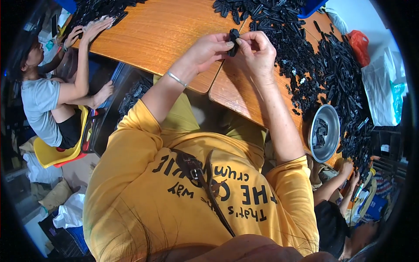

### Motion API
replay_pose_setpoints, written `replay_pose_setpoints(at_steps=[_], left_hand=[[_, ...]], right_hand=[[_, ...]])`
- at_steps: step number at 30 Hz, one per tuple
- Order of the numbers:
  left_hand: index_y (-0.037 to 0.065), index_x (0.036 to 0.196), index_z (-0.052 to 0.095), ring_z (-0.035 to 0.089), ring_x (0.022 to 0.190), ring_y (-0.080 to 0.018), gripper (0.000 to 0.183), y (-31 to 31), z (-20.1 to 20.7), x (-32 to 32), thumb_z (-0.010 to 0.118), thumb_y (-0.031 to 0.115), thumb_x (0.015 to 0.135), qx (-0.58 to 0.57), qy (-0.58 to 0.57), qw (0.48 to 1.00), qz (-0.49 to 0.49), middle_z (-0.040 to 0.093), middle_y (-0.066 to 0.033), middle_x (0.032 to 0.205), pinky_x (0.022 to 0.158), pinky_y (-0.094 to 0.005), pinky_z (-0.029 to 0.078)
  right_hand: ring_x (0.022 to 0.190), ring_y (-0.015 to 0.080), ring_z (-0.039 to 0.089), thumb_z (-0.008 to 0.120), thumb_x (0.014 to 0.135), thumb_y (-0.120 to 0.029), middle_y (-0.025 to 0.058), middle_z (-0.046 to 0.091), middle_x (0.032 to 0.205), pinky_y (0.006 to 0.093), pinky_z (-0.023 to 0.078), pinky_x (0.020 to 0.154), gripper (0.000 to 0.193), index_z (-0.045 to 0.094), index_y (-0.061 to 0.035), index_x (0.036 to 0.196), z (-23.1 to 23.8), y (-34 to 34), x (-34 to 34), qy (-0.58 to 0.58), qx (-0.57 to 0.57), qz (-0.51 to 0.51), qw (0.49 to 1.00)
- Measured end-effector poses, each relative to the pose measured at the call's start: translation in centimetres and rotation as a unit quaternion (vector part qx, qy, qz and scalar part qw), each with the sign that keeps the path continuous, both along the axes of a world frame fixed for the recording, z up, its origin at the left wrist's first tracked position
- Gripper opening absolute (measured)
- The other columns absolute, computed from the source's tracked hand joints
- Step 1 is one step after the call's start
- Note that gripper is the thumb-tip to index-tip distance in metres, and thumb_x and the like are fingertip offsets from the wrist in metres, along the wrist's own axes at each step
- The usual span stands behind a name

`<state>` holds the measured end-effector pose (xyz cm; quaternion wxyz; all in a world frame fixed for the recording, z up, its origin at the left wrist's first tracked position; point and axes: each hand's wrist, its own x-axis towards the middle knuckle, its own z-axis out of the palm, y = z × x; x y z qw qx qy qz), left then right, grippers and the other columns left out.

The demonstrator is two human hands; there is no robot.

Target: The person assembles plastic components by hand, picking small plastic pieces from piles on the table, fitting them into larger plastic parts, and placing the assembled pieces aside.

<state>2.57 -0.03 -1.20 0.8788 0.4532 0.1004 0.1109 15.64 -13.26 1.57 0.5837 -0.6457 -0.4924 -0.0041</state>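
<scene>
A black part [234, 42] is above the bench [152, 30], held by the left hand [207, 51] and right hand [260, 53], each grip pinched narrow on it; it is probably light and stiff, best taken by its edges.

The small part [234, 36] is black, the tabletop [152, 35] orange-brown wood grain, the bowl [333, 131] silver.

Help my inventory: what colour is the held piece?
The held piece is black, clearest in the head view.
</scene>
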Motion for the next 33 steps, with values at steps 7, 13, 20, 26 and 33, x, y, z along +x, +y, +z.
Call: replay_pose_setpoints(at_steps=[7,13,20,26,33], left_hand=[[0.01,0.127,0.066,0.067,0.102,-0.01,0.029,0.1,0.1,-0.3,0.071,0.009,0.098,0.001,0.003,0.999,0.054,0.071,0.0,0.115,0.091,-0.0253,0.054],[0.006,0.127,0.064,0.069,0.105,-0.0131,0.03,0.0,-0.5,-0.3,0.07,0.007,0.098,0.01,-0.007,0.998,0.063,0.07,-0.0026,0.118,0.096,-0.0282,0.058],[0.006,0.13,0.063,0.068,0.104,-0.0128,0.033,-0.1,-0.4,-0.7,0.071,0.009,0.098,0.063,0.007,0.996,0.059,0.07,-0.0018,0.117,0.094,-0.0264,0.057],[0.001,0.13,0.063,0.066,0.105,-0.0094,0.034,-2.7,0.3,-1.1,0.072,0.008,0.098,0.218,0.003,0.961,0.167,0.069,-0.0027,0.116,0.092,-0.0244,0.055],[-0.002,0.124,0.065,0.068,0.099,-0.01,0.027,-1.6,-0.1,-4.5,0.071,0.005,0.098,0.264,0.041,0.95,0.161,0.071,-0.0039,0.109,0.09,-0.0241,0.055]], right_hand=[[0.073,0.0088,0.068,0.08,0.086,0.001,0.004,0.066,0.088,0.0237,0.056,0.064,0.013,0.069,-0.0012,0.091,-0.7,-0.6,-0.3,0.085,0.023,-0.018,0.996],[0.071,0.0102,0.067,0.08,0.085,0.001,0.0049,0.065,0.087,0.0247,0.055,0.062,0.014,0.068,-0.0019,0.091,-0.9,-0.4,-1.1,0.024,0.017,-0.019,0.999],[0.069,0.0157,0.067,0.082,0.084,0.0,0.0075,0.066,0.087,0.029,0.055,0.062,0.016,0.068,-0.0028,0.091,-1.3,-0.9,-0.5,-0.055,-0.059,-0.003,0.997],[0.07,0.0124,0.063,0.088,0.08,-0.007,0.0033,0.066,0.081,0.0292,0.054,0.064,0.024,0.068,-0.0033,0.093,-1.7,-0.9,-1.5,0.104,-0.145,0.01,0.984],[0.069,0.0083,0.056,0.093,0.077,-0.014,-0.0022,0.061,0.073,0.0277,0.05,0.062,0.033,0.061,-0.0059,0.083,-3.3,0.0,-4.3,0.202,-0.157,0.084,0.963]])
